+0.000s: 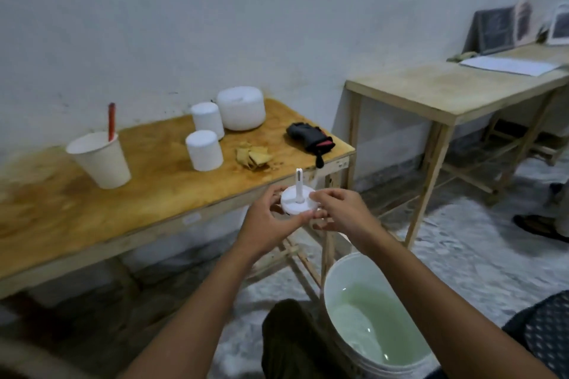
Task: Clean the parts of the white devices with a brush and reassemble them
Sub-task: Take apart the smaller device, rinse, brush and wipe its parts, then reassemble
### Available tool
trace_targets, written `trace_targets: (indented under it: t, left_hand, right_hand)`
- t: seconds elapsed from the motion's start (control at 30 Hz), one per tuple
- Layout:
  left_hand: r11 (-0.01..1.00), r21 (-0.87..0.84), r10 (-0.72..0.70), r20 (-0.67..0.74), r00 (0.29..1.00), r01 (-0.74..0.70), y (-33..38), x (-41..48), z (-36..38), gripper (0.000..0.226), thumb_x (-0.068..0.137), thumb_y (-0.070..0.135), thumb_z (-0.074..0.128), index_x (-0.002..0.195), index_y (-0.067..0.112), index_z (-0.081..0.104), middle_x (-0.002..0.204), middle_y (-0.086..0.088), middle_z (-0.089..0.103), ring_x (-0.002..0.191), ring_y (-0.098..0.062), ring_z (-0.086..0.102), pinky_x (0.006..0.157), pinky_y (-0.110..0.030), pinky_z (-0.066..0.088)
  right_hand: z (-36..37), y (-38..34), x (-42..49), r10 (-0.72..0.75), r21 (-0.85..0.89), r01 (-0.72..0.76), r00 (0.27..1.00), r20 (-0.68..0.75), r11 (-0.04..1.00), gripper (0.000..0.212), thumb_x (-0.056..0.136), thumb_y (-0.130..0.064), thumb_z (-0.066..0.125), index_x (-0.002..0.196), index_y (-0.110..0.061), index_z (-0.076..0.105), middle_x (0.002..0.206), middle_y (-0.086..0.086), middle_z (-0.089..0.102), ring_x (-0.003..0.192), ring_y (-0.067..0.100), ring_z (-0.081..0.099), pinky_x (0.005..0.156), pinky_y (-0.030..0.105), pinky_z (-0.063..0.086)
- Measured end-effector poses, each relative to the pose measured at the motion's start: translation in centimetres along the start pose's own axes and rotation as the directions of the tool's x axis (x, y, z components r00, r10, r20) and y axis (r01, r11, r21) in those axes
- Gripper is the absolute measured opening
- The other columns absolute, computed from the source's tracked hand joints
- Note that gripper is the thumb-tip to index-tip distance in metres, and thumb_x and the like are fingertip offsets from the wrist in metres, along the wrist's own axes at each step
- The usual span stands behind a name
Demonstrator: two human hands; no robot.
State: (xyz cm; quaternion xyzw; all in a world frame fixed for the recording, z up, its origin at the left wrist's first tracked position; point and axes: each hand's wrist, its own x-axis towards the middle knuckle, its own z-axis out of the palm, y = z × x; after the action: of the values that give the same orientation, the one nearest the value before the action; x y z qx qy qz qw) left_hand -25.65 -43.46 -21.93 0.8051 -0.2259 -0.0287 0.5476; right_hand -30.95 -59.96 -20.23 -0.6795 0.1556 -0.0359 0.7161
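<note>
A round white disc part with an upright white stem (297, 200) is held in the air just off the wooden table's front right edge. My left hand (267, 224) grips its left and underside. My right hand (338, 212) pinches its right rim. On the table (154, 169) stand two small white cylinders (204, 150) (207, 119) and a larger white rounded device body (242, 107). A white paper cup (101, 159) at the table's left holds a red-handled brush (111, 122).
A white bucket of greenish water (371, 314) stands on the floor below my right arm. A black and red pouch (311, 139) and a yellow crumpled cloth (253, 156) lie on the table. A second wooden table (446, 92) stands at right.
</note>
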Motion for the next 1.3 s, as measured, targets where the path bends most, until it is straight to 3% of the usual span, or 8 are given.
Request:
trace_targets:
  t: [0.23, 0.47, 0.63, 0.8, 0.9, 1.07, 1.2, 1.3]
  left_hand:
    - [1.0, 0.025, -0.002, -0.158, 0.987, 0.006, 1.5, -0.6, -7.7, 0.047, 0.069, 0.041, 0.086, 0.104, 0.038, 0.054, 0.104, 0.016, 0.067, 0.09, 0.003, 0.064, 0.07, -0.014, 0.051]
    - [0.964, 0.227, -0.055, -0.342, 0.938, 0.139, -1.1, 0.3, -15.1, 0.061, 0.068, 0.053, 0.08, 0.117, 0.023, 0.06, 0.11, 0.009, 0.057, 0.095, -0.007, 0.056, 0.078, -0.025, 0.051]
    - [0.94, 0.258, -0.101, -0.414, 0.905, 0.223, -3.5, 1.2, -18.3, 0.065, 0.069, 0.052, 0.079, 0.122, 0.019, 0.062, 0.111, 0.007, 0.059, 0.097, -0.012, 0.058, 0.083, -0.031, 0.055]
    - [0.918, 0.297, -0.104, -0.457, 0.884, 0.262, -5.4, 1.6, -20.1, 0.055, 0.066, 0.056, 0.079, 0.109, 0.025, 0.065, 0.101, 0.012, 0.06, 0.094, -0.012, 0.057, 0.082, -0.038, 0.055]
    - [0.899, 0.33, -0.104, -0.479, 0.872, 0.289, -6.2, 1.8, -20.3, 0.061, 0.061, 0.066, 0.073, 0.107, 0.026, 0.066, 0.098, 0.013, 0.06, 0.092, -0.012, 0.056, 0.081, -0.041, 0.055]
    - [0.89, 0.343, -0.114, -0.472, 0.874, 0.302, -6.3, 2.0, -20.3, 0.054, 0.066, 0.059, 0.077, 0.105, 0.024, 0.066, 0.098, 0.011, 0.06, 0.093, -0.014, 0.056, 0.082, -0.039, 0.055]
    - [0.909, 0.301, -0.138, -0.432, 0.891, 0.287, -5.8, 1.4, -21.1, 0.074, 0.073, 0.056, 0.076, 0.133, 0.02, 0.055, 0.118, 0.006, 0.055, 0.112, -0.015, 0.051, 0.087, -0.028, 0.045]
    - [0.946, 0.254, -0.028, -0.552, 0.834, 0.2, -5.3, 0.6, -22.6, 0.059, 0.079, 0.048, 0.074, 0.129, 0.024, 0.053, 0.109, 0.006, 0.054, 0.104, -0.015, 0.052, 0.08, -0.027, 0.047]
  right_hand:
    - [7.0, -4.3, 0.8, -0.052, -0.026, 0.054, 0.995, 0.085, 0.998, 0.02, 0.093, -0.021, 0.067, 0.108, -0.008, 0.066, 0.099, 0.019, 0.071, 0.08, 0.022, 0.069, 0.071, 0.035, 0.062]
    - [15.3, -5.9, 3.7, -0.049, -0.162, 0.078, 0.983, 0.174, 0.984, 0.018, 0.093, -0.021, 0.066, 0.106, -0.009, 0.071, 0.102, 0.007, 0.071, 0.086, 0.016, 0.07, 0.066, 0.025, 0.059]
    - [19.6, -5.3, 6.5, -0.075, -0.337, 0.144, 0.975, 0.21, 0.93, 0.019, 0.094, -0.025, 0.064, 0.106, -0.015, 0.073, 0.096, 0.001, 0.072, 0.092, 0.014, 0.067, 0.086, 0.035, 0.057]
    - [22.2, -5.0, 8.2, -0.103, -0.404, 0.196, 0.965, 0.241, 0.893, 0.019, 0.094, -0.024, 0.063, 0.111, -0.017, 0.068, 0.092, -0.002, 0.071, 0.078, 0.012, 0.07, 0.067, 0.022, 0.058]
    - [22.6, -4.8, 8.6, -0.131, -0.454, 0.23, 0.962, 0.239, 0.861, 0.022, 0.094, -0.025, 0.063, 0.115, -0.019, 0.068, 0.092, -0.002, 0.072, 0.076, 0.013, 0.07, 0.066, 0.023, 0.058]
    - [22.5, -5.1, 8.5, -0.143, -0.512, 0.27, 0.951, 0.273, 0.816, 0.023, 0.095, -0.026, 0.059, 0.114, -0.019, 0.069, 0.097, -0.003, 0.071, 0.081, 0.013, 0.067, 0.07, 0.026, 0.058]
    - [22.7, -8.3, 7.8, -0.376, -0.554, 0.428, 0.902, 0.212, 0.714, 0.024, 0.099, -0.027, 0.052, 0.107, -0.015, 0.071, 0.097, -0.003, 0.069, 0.085, 0.01, 0.061, 0.071, 0.025, 0.048]
    - [24.2, -12.4, 7.1, -0.594, -0.498, 0.615, 0.773, 0.224, 0.611, 0.028, 0.099, -0.035, 0.052, 0.112, -0.017, 0.069, 0.096, -0.007, 0.067, 0.082, 0.005, 0.06, 0.069, 0.024, 0.049]
